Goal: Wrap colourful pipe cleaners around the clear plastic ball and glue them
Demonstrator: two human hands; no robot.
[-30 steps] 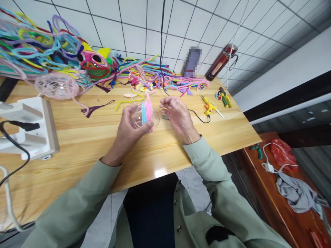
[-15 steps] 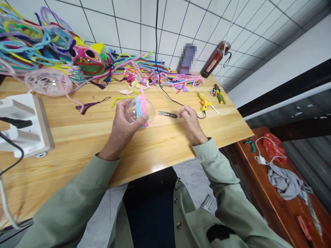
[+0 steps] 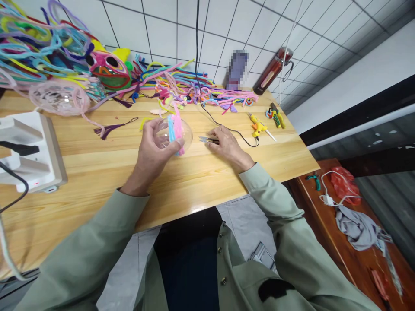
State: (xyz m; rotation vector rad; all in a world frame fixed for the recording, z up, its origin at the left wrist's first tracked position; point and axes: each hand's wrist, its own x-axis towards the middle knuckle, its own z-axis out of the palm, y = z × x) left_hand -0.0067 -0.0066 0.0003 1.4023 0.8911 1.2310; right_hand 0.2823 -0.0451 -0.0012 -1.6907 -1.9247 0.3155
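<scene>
A clear plastic ball (image 3: 187, 134) rests in my left hand (image 3: 154, 144), whose fingers curve round its left side. Pink pipe cleaner (image 3: 177, 129) and light blue pipe cleaner (image 3: 170, 128) run in bands across the ball, and my left thumb presses on the pink one. My right hand (image 3: 223, 142) is closed over the handles of small thread snips (image 3: 204, 139) at the tabletop. The blades of the snips point left, toward the ball.
A yellow glue gun (image 3: 258, 126) and pliers (image 3: 277, 116) lie to the right. Pipe cleaners (image 3: 42, 52) pile up along the wall, with a decorated ball (image 3: 108, 71) among them. A white power strip (image 3: 35, 151) stands at left, a red flask (image 3: 272, 71) at the back right.
My right hand has moved left and down onto the thread snips, which lay free on the table before. My left hand still holds the ball in nearly the same place.
</scene>
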